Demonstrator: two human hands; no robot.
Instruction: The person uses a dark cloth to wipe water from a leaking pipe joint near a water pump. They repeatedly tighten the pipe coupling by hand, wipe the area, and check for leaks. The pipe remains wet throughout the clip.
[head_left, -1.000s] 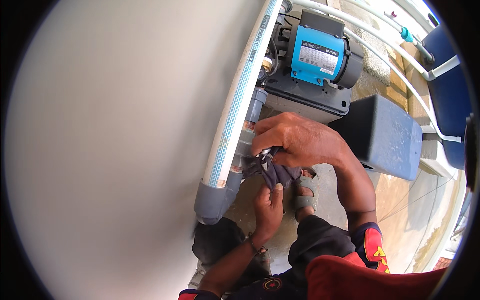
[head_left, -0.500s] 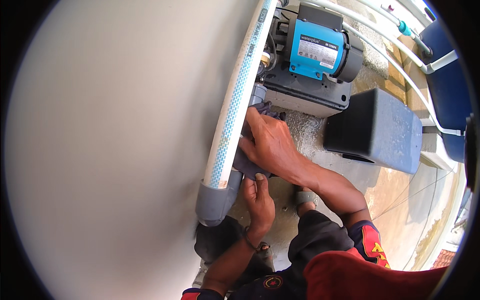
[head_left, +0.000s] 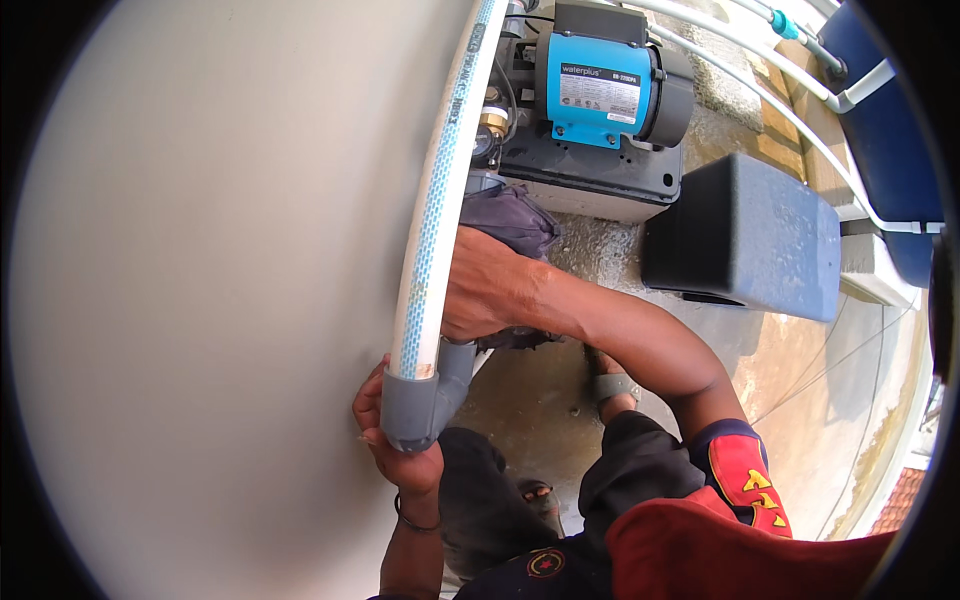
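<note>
My left hand [head_left: 398, 458] cups the grey elbow fitting [head_left: 410, 410] at the lower end of the white pipe [head_left: 435, 240], its fingers curled up the wall side. My right hand [head_left: 485, 285] reaches behind that pipe, so its fingers are hidden. A dark, crumpled cloth [head_left: 505, 215] bunches around the pipework above and below the hand. Just above it are a brass fitting [head_left: 492, 120] and grey plastic connectors [head_left: 483, 182].
A blue pump [head_left: 590, 90] sits on a black base over a block. A dark plastic cover [head_left: 740, 235] lies right of it. Further right are white pipes [head_left: 750, 70] and a blue tank [head_left: 890, 160]. A plain wall [head_left: 200, 300] fills the left side; my feet are below.
My left hand has left the cloth and moved down-left onto the elbow. My right hand has moved left behind the white pipe, and the cloth is now bunched around the pipework.
</note>
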